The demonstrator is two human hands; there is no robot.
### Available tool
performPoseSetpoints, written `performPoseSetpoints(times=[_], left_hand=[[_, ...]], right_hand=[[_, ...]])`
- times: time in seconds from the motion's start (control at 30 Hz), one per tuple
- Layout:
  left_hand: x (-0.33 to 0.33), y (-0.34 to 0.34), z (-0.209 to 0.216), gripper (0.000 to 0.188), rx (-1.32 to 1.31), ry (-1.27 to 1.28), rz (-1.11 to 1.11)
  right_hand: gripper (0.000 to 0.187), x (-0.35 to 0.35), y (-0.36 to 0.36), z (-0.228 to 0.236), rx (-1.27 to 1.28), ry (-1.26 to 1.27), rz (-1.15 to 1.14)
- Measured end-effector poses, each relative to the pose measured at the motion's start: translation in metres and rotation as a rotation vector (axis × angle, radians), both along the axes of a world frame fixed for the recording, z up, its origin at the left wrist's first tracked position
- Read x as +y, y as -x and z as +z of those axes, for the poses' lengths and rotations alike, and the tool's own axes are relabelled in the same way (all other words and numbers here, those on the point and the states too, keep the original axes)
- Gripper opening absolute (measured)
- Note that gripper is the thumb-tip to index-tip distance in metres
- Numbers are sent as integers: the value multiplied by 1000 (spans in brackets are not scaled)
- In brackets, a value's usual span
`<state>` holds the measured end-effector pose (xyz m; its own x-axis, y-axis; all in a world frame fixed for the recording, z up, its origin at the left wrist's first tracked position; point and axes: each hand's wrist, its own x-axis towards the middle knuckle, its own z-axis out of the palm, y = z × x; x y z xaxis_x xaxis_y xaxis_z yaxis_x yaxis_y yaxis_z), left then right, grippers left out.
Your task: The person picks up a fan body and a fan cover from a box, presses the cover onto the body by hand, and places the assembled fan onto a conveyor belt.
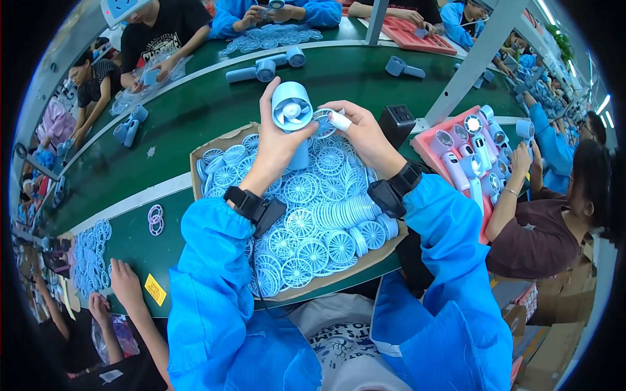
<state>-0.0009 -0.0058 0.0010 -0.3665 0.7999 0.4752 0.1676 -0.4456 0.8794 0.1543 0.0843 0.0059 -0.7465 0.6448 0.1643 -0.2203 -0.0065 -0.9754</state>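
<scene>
My left hand (274, 146) is wrapped round a light blue handheld fan (291, 107), its round head facing up with the blades and pale hub bare. Just to its right, my right hand (365, 133) pinches a round blue fan grille (324, 124) by its rim, close beside the fan head. White tape or a covering wraps one right fingertip. Below both hands lies a cardboard box (195, 171) heaped with blue fan grilles (301, 188), some stacked in a row on edge.
A green conveyor belt (189, 130) carries several blue fans (265, 70). A pink tray (425, 151) of fans stands at the right, beside a co-worker's hands (521, 159). More grilles (92, 251) and a yellow label (155, 290) lie left. A metal post (466, 72) rises beyond.
</scene>
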Motion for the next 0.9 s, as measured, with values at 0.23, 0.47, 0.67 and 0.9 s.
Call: performPoseSetpoints(times=[0.23,0.47,0.67,0.9], left_hand=[[-6,-3,10,95,-240,81,-159],[-1,1,0,95,-114,-24,-82],[0,1,1,93,-23,-13,-35],[-3,0,5,90,-235,-8,-111]], right_hand=[[26,6,-2,-9,81,-41,35],[25,4,-2,-8,134,126,75],[26,1,-1,-4,21,-97,35],[35,3,-12,7,52,256,239]])
